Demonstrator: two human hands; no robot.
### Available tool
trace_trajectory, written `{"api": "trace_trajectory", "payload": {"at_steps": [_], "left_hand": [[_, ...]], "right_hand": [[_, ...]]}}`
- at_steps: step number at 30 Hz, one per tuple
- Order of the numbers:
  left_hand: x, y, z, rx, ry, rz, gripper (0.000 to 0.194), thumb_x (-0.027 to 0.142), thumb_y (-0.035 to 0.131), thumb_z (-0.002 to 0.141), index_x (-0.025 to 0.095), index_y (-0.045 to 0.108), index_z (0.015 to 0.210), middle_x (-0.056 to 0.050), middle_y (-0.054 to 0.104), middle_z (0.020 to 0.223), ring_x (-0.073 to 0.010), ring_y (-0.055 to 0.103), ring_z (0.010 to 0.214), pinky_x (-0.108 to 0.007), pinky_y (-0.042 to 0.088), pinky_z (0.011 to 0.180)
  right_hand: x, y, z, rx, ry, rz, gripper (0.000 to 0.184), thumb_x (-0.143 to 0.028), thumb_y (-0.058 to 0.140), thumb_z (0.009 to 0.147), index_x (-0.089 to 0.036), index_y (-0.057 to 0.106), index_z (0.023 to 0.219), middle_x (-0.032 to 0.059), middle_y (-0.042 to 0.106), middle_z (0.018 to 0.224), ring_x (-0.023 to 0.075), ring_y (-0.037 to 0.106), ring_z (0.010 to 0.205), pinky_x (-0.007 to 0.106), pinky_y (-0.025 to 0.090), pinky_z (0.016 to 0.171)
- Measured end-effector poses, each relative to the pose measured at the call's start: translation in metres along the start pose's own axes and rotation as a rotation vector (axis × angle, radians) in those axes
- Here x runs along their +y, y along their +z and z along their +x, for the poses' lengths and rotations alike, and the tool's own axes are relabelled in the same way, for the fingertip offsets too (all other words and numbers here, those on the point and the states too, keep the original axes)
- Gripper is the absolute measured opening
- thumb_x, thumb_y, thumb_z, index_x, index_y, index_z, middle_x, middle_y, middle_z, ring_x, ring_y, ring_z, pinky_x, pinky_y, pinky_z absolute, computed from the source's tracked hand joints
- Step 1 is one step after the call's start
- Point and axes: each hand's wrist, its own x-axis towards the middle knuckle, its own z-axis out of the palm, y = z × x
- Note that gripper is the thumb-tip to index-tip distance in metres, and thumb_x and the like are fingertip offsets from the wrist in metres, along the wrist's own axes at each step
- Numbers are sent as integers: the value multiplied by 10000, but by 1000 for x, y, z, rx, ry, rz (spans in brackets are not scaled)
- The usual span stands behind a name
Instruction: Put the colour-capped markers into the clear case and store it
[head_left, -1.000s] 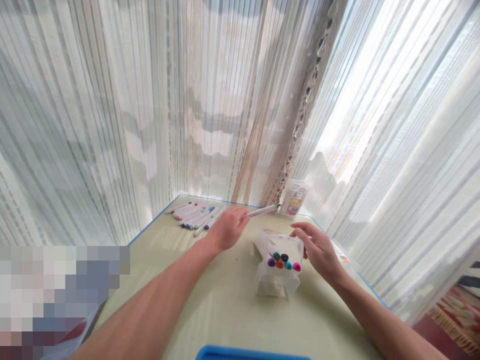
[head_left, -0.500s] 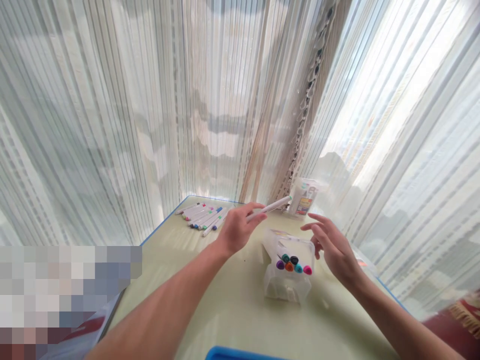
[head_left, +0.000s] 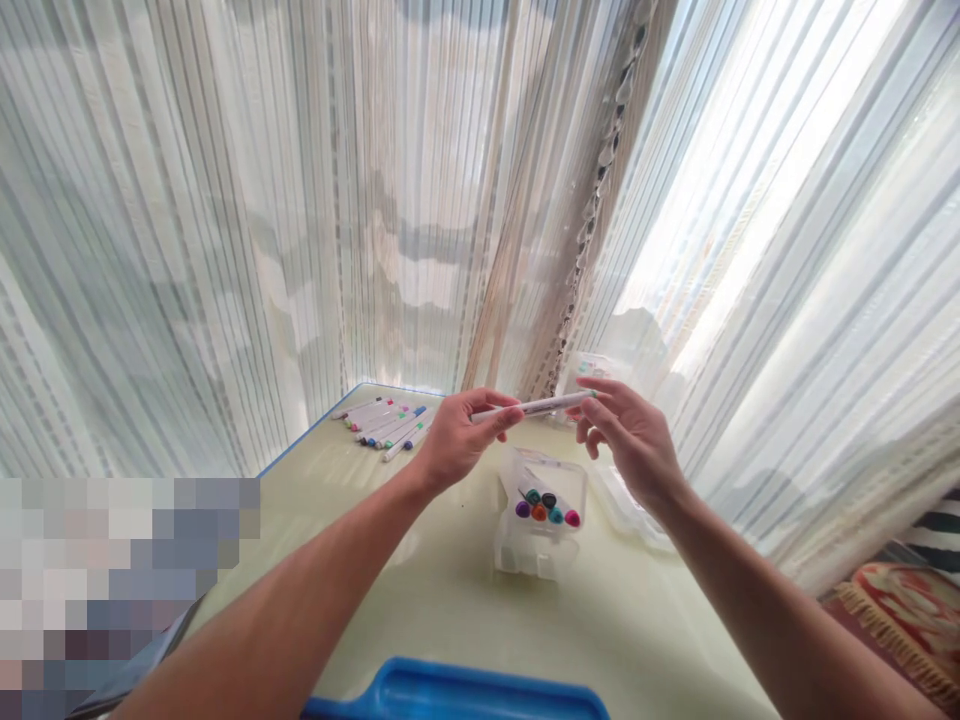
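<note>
Brought closer together since half a second ago: left hand [head_left: 456,440], pinching a white marker [head_left: 555,404] near its plain end; right hand [head_left: 637,435], raised to the green-tipped end [head_left: 594,394], grip there unclear. Now within reach of both hands, aloft beyond the clear case [head_left: 525,562] of coloured caps [head_left: 539,512]. Slim, pale-barrelled, dark-printed, tilted slightly up rightward.

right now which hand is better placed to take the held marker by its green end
Likely the right hand: it is up at the green end of the marker, while the left hand grips nearer the other end. Whether the right already touches it is unclear.
</note>
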Motion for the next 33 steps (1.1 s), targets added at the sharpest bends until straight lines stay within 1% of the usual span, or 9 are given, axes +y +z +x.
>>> {"api": "trace_trajectory", "payload": {"at_steps": [4,8,12,16,20,23,26,30,33], "left_hand": [[0,2,-2,-12,-53,-19,355,430,766,714,135,726,907,14,548,561,-71,443,481,-196,302,435],[0,4,-1,36,-77,-147,317,420,721,767,138,691,909,28,520,578,-46,371,454,-189,257,411],[-1,5,0,82,-113,-234,281,367,699,791,143,666,957,-12,599,684,-50,402,488,-189,289,424],[0,1,-1,94,-129,-251,236,321,672,802,142,681,956,-27,617,709,-64,439,522,-194,316,442],[1,-2,-2,105,-136,-278,235,308,649,809,141,691,969,-28,619,708,-64,450,525,-197,317,451],[1,0,-3,115,-152,-206,257,322,665,788,141,691,968,-25,621,701,-64,449,508,-204,320,447],[-2,4,-4,125,-111,-58,264,331,687,771,131,685,943,-12,612,664,-55,420,466,-212,309,435],[-9,6,-6,130,-105,25,275,352,714,763,128,677,919,7,591,637,-49,409,453,-207,300,426],[-9,5,-6,118,-99,42,279,340,749,737,128,680,906,28,563,615,-45,404,452,-200,285,422]], "right_hand": [[10,5,-9,67,-4,70,263,-373,698,830,-172,657,994,24,653,718,112,545,510,227,412,395],[19,-3,-18,117,36,134,215,-353,711,825,-186,663,951,23,661,741,102,534,494,222,391,389],[21,-8,-22,130,70,144,215,-366,689,841,-181,662,949,33,677,775,84,513,451,218,370,378],[22,-2,-25,128,109,149,257,-410,643,864,-167,654,946,66,698,853,83,513,432,228,383,369],[25,3,-30,132,123,166,299,-441,626,867,-161,650,970,68,702,844,78,508,410,230,392,362],[28,3,-30,120,131,157,323,-461,652,843,-158,657,956,53,696,775,72,494,383,225,386,351],[31,1,-28,137,144,116,341,-465,718,786,-158,674,928,45,690,707,65,467,362,220,382,341],[31,0,-28,124,157,91,354,-479,749,750,-159,685,888,50,684,700,67,464,373,217,364,336],[30,1,-29,107,151,86,357,-479,761,737,-161,682,881,12,626,594,82,471,392,224,375,357]]}}
